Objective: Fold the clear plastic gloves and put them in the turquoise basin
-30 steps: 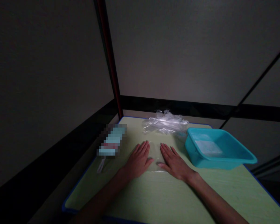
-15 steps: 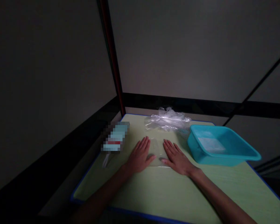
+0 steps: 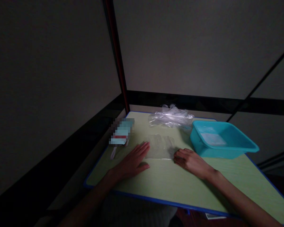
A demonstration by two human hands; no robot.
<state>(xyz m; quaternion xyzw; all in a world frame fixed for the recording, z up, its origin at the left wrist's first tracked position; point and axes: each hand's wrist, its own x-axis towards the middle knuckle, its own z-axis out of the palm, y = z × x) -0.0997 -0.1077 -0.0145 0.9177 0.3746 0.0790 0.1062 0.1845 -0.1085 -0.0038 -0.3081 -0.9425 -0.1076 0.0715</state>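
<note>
A thin clear plastic bag (image 3: 159, 148) lies flat on the table between my hands, with faint creases across it. My left hand (image 3: 133, 160) is open, its fingers stretched towards the left edge of the bag and the fingertips touching it. At the right edge, my right hand (image 3: 191, 162) has its fingers curled in and closed at the bag's corner; the fingertips themselves are partly hidden.
A turquoise plastic basin (image 3: 220, 153) stands at the right with a whitish flat piece (image 3: 213, 138) inside. Crumpled clear plastic (image 3: 171, 118) lies at the back. At the left is a blurred-out phone-like object (image 3: 121, 132) with a white strap. The pale green table (image 3: 161, 186) has a blue edge.
Both hands have moved apart and back from the bag's middle, uncovering more of it. My right hand has gone from flat to curled. The view has shifted slightly.
</note>
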